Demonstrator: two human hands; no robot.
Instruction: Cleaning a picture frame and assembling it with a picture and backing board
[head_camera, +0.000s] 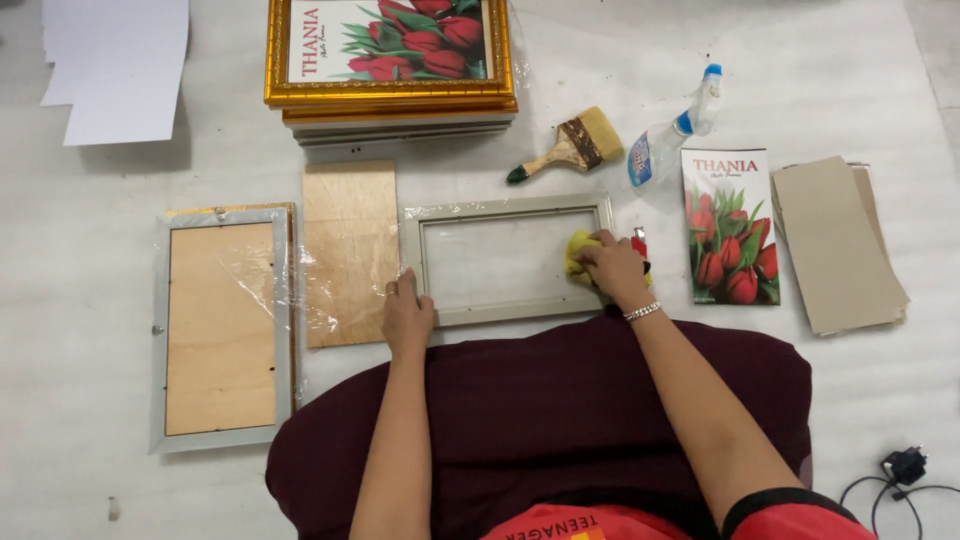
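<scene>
Head view: one person, two hands over a pale floor.
Frames: one grey frame (508, 258) face-down in front of the lap, one wrapped frame (222, 325) at the left, a gold stack (390, 60) above.
Left hand (407, 318): fingers flat, pressing the grey frame's corner.
Right hand (612, 268): closed on a yellow cloth (580, 250) at the frame's right edge.
Loose items: one brush (572, 147), one spray bottle (672, 128).

1 head camera looks straight down, close above the floor (100, 480).
</scene>
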